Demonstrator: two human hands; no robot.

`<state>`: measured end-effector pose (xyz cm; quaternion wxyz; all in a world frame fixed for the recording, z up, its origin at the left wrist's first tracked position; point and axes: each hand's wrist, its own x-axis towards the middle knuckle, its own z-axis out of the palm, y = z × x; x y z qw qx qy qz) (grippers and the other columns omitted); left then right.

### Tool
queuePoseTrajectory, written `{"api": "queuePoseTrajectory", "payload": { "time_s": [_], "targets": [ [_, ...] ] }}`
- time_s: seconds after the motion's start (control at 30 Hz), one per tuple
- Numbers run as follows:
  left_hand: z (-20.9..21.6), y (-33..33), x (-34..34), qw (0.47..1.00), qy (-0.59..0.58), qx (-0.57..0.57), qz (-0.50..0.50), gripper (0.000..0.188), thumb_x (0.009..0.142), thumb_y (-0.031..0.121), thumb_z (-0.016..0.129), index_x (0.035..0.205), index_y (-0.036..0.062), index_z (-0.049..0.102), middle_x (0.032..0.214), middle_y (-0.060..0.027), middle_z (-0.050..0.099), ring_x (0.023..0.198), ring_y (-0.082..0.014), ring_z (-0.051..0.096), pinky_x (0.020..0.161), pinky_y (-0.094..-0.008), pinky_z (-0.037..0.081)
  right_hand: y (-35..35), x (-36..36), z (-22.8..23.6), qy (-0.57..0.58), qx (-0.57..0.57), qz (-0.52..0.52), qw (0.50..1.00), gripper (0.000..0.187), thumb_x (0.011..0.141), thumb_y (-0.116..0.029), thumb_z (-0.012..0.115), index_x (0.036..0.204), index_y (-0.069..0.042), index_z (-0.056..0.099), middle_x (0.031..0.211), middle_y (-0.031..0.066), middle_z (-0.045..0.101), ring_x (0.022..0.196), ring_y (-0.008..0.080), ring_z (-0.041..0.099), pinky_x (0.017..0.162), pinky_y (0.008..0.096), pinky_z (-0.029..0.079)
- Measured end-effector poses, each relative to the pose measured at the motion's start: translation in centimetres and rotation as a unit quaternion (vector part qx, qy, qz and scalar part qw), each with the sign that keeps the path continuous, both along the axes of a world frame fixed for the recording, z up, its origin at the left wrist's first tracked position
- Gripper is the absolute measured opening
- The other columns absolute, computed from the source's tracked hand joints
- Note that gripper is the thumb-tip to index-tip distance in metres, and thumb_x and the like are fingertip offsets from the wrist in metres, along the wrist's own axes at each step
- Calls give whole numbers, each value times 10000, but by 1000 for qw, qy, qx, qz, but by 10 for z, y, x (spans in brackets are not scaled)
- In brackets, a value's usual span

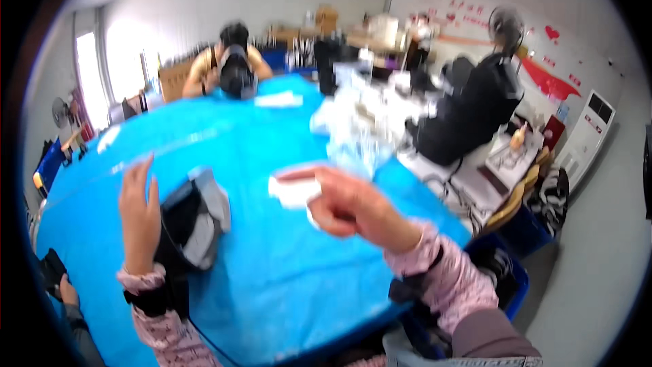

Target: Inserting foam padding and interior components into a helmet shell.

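My right hand [356, 207] is closed, pinching a small white flat piece [295, 192] above the blue-covered table [272, 272]. Blur hides whether the piece is paper or cloth. On the left, my left hand [140, 214] is raised with its fingers stretched upward and nothing in them. Just to its right lies a black and grey fabric item [216, 207], shaped like a cap, its dark hollow side showing. I cannot tell whether the left wrist touches it.
Clear plastic bags and white items [360, 122] are heaped at the table's right side. Across the table a person [238, 68] leans forward. At the left edge another person's hand [68, 290] holds a dark thing. A black-covered object [468, 112] stands on the side table.
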<state>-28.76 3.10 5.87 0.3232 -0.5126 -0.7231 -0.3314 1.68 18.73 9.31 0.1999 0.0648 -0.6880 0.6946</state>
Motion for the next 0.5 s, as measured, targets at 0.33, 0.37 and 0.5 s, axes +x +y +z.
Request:
{"api": "queuePoseTrajectory", "payload": {
  "time_s": [0.33, 0.37, 0.5],
  "targets": [
    [-38, 18, 24, 965, -213, -139, 64, 519, 931, 466, 380, 1145, 32, 567, 958, -178, 620, 902, -376, 557, 801, -406, 423, 55, -36, -79, -62, 25, -148, 987, 448, 992, -369, 319, 1161, -9, 527, 642, 14, 498, 488, 77, 413, 459, 209, 345],
    [-33, 19, 29, 963, -205, -167, 55, 551, 912, 500, 400, 1152, 32, 565, 990, -176, 614, 941, -362, 551, 833, -422, 406, 67, -44, -95, -65, 15, -147, 987, 448, 992, -369, 319, 1161, -9, 527, 642, 14, 498, 488, 77, 413, 459, 209, 345],
    [-32, 19, 47, 968, -92, -233, 23, 558, 869, 485, 494, 1210, 46, 527, 1161, -187, 554, 1113, -336, 491, 989, -486, 292, 105, -53, -161, -44, 548, -427, 718, 407, 920, -376, 460, 1149, -56, 566, 1074, 187, 535, 999, 273, 492, 854, 403, 373]
  ]
}}
